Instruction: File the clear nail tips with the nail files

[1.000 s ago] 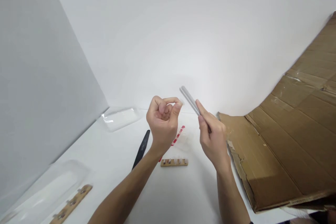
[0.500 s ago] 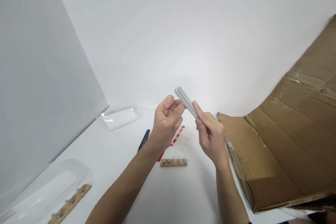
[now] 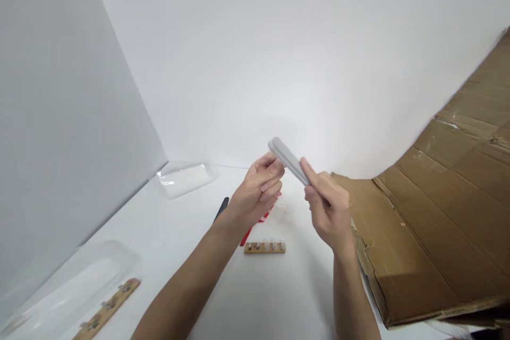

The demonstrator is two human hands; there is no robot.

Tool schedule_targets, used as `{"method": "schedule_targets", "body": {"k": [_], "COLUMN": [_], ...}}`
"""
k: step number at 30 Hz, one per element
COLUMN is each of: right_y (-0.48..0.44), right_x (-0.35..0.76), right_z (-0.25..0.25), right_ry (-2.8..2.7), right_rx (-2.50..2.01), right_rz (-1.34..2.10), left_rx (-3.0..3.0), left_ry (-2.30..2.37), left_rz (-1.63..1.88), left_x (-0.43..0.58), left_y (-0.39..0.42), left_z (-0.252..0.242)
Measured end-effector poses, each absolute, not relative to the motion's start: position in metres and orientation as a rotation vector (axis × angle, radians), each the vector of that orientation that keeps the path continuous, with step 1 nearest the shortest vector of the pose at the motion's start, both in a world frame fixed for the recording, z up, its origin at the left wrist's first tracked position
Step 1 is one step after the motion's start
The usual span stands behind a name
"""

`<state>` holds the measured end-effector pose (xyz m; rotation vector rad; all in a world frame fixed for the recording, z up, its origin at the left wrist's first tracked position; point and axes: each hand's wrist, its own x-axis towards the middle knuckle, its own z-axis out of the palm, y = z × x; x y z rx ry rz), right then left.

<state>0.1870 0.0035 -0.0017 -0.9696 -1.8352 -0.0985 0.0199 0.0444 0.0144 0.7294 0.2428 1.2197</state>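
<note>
My right hand (image 3: 329,204) is closed around the lower end of a grey nail file (image 3: 289,158), a long flat bar with rounded ends. The file slants up to the left, with my index finger stretched along it. Just left of the file's upper end is my left hand (image 3: 261,186), its thumb and fingertips pinched together. Whatever those fingertips hold is hidden or too small to make out. Below the hands, a small wooden strip (image 3: 264,248) with several clear and metallic pieces standing on it lies on the white table (image 3: 255,297).
A dark-handled tool (image 3: 222,207) and a red and white item (image 3: 268,215) lie partly behind my left arm. Clear plastic trays (image 3: 185,179) rest at the left. Another wooden strip (image 3: 107,311) with metal pieces sits at lower left. Folded cardboard (image 3: 422,234) fills the right side.
Both hands and the file have shifted slightly right and down in view. My left fingers have drawn closer together near the file's upper end.
</note>
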Motion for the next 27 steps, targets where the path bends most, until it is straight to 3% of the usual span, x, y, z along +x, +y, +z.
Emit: {"method": "schedule_targets", "body": {"k": [27], "right_y": [-0.0029], "right_x": [0.1869], "right_z": [-0.0004], "right_ry": [-1.662], "right_rx": [-1.042], "right_rz": [0.104], "left_rx": [0.730], "left_ry": [0.246], "left_rz": [1.224], "left_x": [0.0219], "left_y": [0.0499], "left_z": [0.0095]}}
